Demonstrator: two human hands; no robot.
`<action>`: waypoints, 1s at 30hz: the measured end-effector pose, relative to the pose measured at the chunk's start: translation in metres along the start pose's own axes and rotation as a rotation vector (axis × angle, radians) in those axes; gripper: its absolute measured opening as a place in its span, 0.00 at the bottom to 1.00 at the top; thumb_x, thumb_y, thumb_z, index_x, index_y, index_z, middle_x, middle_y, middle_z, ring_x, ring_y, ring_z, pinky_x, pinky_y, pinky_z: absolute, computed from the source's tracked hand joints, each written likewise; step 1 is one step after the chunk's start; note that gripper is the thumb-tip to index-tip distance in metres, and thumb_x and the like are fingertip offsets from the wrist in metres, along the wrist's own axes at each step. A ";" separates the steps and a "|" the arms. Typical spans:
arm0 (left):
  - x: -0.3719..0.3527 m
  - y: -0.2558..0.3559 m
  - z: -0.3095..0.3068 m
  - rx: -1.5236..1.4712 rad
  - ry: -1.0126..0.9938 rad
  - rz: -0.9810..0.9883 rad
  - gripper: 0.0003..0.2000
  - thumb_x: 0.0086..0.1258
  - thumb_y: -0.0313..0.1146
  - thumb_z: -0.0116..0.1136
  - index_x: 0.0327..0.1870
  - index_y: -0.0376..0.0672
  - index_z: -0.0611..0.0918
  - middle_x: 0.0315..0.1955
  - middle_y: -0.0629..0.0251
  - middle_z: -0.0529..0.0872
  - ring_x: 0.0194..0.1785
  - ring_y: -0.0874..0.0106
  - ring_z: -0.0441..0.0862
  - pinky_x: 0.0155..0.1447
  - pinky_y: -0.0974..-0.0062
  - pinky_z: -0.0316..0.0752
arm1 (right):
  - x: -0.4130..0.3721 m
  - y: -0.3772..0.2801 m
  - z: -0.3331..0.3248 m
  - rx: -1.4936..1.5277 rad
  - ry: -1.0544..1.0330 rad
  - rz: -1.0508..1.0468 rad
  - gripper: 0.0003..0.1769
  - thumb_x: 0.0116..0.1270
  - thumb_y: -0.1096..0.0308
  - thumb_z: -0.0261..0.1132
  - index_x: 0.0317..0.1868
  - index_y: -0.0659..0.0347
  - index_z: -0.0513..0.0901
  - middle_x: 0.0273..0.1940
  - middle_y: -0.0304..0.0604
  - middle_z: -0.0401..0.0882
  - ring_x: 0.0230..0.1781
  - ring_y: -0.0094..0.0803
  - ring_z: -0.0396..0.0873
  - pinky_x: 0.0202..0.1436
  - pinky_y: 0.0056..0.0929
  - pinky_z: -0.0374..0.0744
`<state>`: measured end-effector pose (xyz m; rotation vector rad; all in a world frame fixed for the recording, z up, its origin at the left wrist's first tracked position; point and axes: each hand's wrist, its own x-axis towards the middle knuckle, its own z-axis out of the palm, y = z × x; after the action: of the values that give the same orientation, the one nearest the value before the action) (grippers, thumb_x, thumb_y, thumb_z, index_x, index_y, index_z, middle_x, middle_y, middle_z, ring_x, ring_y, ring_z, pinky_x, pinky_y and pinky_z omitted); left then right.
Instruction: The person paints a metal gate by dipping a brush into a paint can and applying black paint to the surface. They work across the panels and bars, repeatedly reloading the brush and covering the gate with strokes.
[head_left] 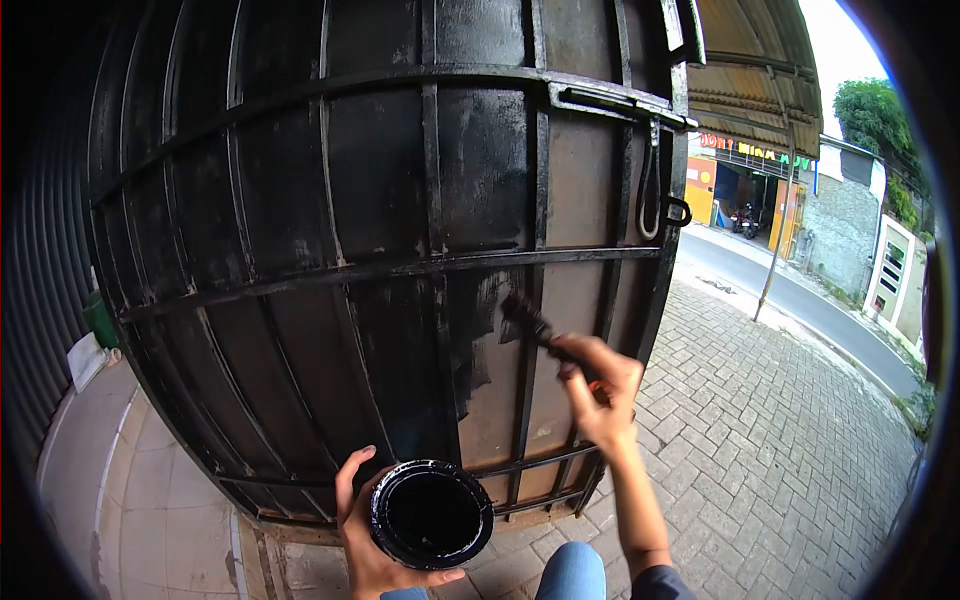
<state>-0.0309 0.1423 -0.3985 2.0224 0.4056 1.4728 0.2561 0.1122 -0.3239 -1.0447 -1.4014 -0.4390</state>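
Note:
A large metal gate (385, 190) with raised bars stands in front of me, partly coated in black paint, with bare brownish panels at the lower right. My right hand (602, 388) is closed round the handle of a paintbrush (528, 318). The brush's dark bristles are at the panel, beside the edge of the black paint. Low in the view, my left hand (372, 545) holds a round can (432, 514) of black paint from its left side and below. White smears mark the can's rim.
A latch bolt (620, 103) juts from the gate's upper right. Paving bricks (740, 420) lie to the right, with a thin post (778, 240) and a road beyond. A corrugated wall (50, 250) and a green object (100, 318) are at the left.

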 end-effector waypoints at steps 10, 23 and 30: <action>0.007 0.001 0.006 -0.041 0.009 0.010 0.58 0.27 0.57 0.81 0.60 0.24 0.70 0.55 0.54 0.77 0.49 0.62 0.85 0.58 0.64 0.82 | 0.158 -0.063 -0.032 -0.343 -0.202 -0.296 0.10 0.54 0.66 0.62 0.24 0.65 0.81 0.18 0.51 0.78 0.19 0.41 0.80 0.29 0.33 0.77; 0.010 0.026 0.010 -0.089 0.123 -0.119 0.41 0.32 0.64 0.76 0.45 0.37 0.85 0.46 0.56 0.83 0.74 0.54 0.56 0.75 0.58 0.63 | 0.223 -0.065 0.019 -0.597 -0.358 -0.285 0.13 0.49 0.65 0.61 0.24 0.69 0.83 0.24 0.64 0.80 0.31 0.57 0.83 0.40 0.45 0.84; 0.011 0.024 0.009 -0.082 0.121 -0.094 0.44 0.31 0.63 0.77 0.46 0.34 0.83 0.47 0.56 0.82 0.70 0.56 0.61 0.72 0.60 0.66 | 0.197 -0.071 0.018 -0.590 -0.450 -0.323 0.14 0.50 0.65 0.61 0.24 0.72 0.82 0.24 0.65 0.79 0.32 0.59 0.83 0.41 0.48 0.84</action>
<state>-0.0212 0.1269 -0.3771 1.8313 0.4752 1.5339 0.2257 0.1522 -0.1199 -1.4555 -1.9147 -0.9360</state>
